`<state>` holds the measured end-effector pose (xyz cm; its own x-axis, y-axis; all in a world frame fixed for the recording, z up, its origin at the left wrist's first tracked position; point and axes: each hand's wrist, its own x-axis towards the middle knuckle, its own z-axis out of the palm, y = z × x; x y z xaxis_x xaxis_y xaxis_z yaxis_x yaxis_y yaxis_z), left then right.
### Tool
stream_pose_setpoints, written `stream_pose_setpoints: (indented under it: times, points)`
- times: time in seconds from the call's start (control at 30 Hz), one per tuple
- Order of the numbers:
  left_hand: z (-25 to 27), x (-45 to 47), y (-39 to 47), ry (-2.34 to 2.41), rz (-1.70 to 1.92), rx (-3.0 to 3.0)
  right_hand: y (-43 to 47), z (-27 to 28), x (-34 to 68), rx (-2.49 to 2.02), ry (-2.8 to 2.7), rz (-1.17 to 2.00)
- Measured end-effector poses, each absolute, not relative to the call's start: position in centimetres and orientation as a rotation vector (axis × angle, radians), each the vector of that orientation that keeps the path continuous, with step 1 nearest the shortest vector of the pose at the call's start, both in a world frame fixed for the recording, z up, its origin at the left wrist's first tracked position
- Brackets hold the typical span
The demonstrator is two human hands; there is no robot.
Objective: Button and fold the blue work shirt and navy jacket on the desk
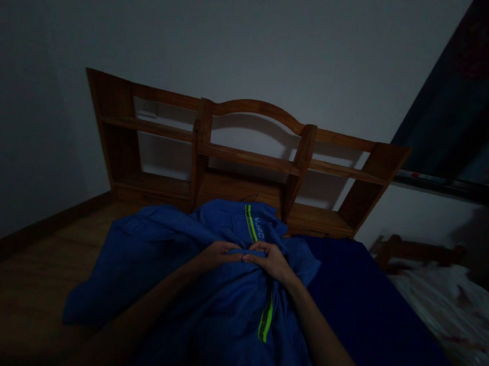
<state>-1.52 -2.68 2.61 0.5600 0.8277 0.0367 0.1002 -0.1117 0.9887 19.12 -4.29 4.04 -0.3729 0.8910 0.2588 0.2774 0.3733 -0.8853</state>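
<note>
A blue work jacket point(229, 301) with yellow-green stripes and white lettering lies rumpled in front of me. My left hand point(219, 253) pinches a fold of its cloth near the middle. Close beside it, my right hand point(271, 261) grips the same fold, and the fingertips of both hands nearly meet. One stripe point(249, 223) with the lettering shows just beyond my hands, and another stripe point(266, 319) lies nearer to me by my right forearm. Dim light hides the finer detail between the fingers.
Behind the jacket stands a wooden shelf unit point(250, 158) against a pale wall point(228, 31). Bare wooden boards point(28, 250) lie at left. A dark blue cloth point(369, 331) spreads to the right, with a pale bundle of cloth point(457, 307) beyond it. A dark curtain point(484, 106) hangs upper right.
</note>
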Motion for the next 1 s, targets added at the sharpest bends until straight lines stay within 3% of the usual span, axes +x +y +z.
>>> stream_pose_setpoints:
  times: [1.0]
  points:
    - [2.9,-1.8,-3.0,0.754,0.702,1.504,-4.5,4.1,19.3,-1.023,-1.791,1.179]
